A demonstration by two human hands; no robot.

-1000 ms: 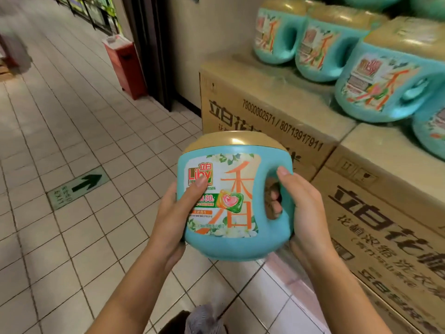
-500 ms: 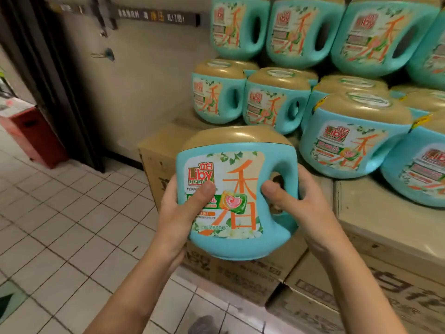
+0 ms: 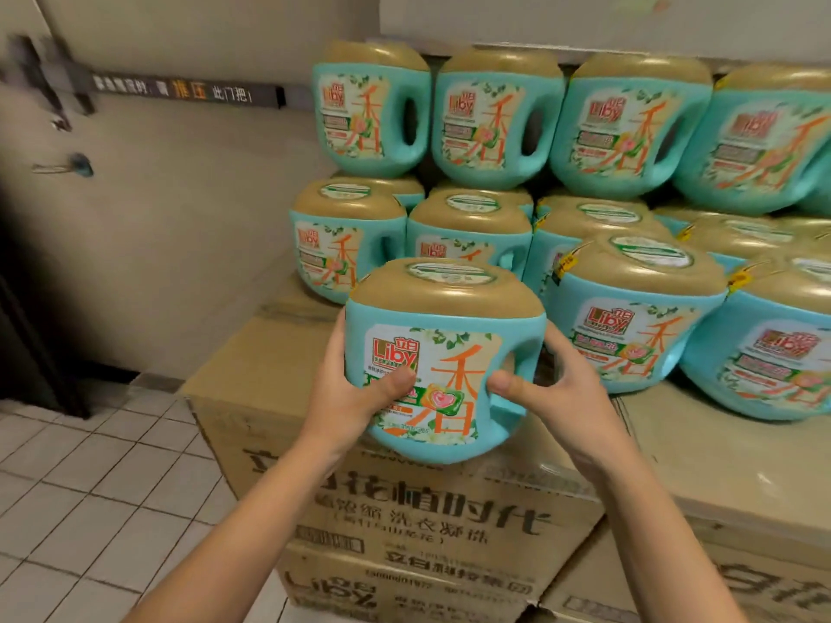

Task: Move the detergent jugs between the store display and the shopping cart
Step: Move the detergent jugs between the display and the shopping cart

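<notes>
From the head camera, two hands hold one teal detergent jug [image 3: 445, 361] with a gold cap up in front of the store display [image 3: 584, 209]. The left hand [image 3: 355, 397] wraps the jug's left side, fingers curled round behind and the thumb pressed flat on the label. The right hand [image 3: 557, 393] grips the side with the handle, thumb on the front and fingers bent round the back. Both hands are closed tight on the jug. The jug is upright and sits just above the top of a cardboard box [image 3: 404, 523], in front of the other jugs [image 3: 629, 317] stacked in rows. I cannot see whether its bottom touches the box. There is a bare spot on the box top to the left of the nearest jug. The shopping cart is not in view. This looks like the step of putting a jug onto the display. The next move likely needs the jug set down flat in that spot, then both hands let go.
</notes>
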